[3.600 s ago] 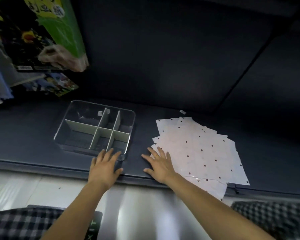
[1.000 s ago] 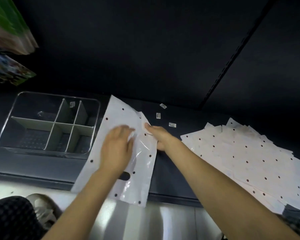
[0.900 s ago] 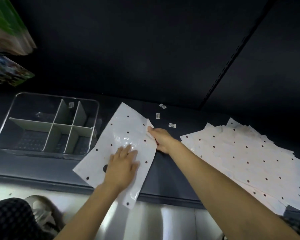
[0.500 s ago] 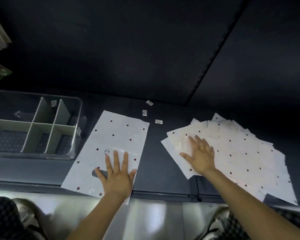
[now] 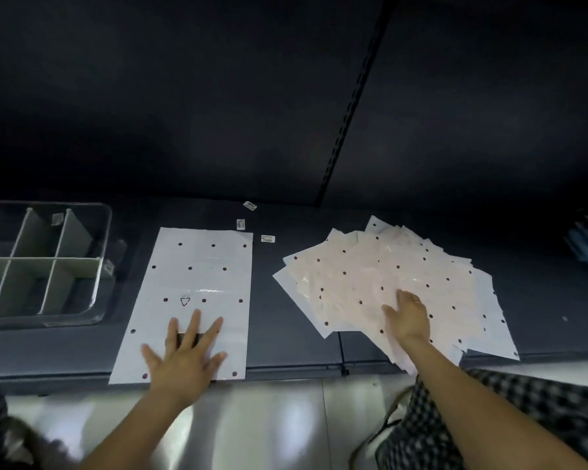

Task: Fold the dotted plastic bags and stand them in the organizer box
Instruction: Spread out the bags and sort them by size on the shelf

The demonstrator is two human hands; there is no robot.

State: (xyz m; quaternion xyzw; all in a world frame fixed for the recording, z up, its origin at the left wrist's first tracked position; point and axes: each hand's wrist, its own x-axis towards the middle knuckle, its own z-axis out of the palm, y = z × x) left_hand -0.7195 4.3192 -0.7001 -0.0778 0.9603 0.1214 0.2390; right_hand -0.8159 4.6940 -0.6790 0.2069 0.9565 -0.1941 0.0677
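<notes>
Left hand (image 5: pixel 183 359) flat, fingers spread and straight, pressing the near end of one bag (image 5: pixel 197 283). Not gripping, just palm down on it. That bag lies unfolded on the dark shelf (image 5: pixel 286 334), long axis running away from the hand, near edge at the shelf lip. Handle cutout sits under the fingers; a small triangle mark is just beyond the fingertips.

Right hand (image 5: pixel 408 318) rests on the pile (image 5: pixel 387 283), fingers relaxed and extended, nothing pinched as far as visible. Pile is fanned out, spreading away and to both sides of that hand, a few sheets overhanging the shelf lip beside the wrist.

Box (image 5: pixel 45 262) is left of the left hand, beyond the bag's left edge, not touching the bag. Clear walls, grey dividers (image 5: pixel 48 266), no bags in the compartments in view.

Three small labels (image 5: pixel 267 238) on the shelf past the bag's far right corner.
</notes>
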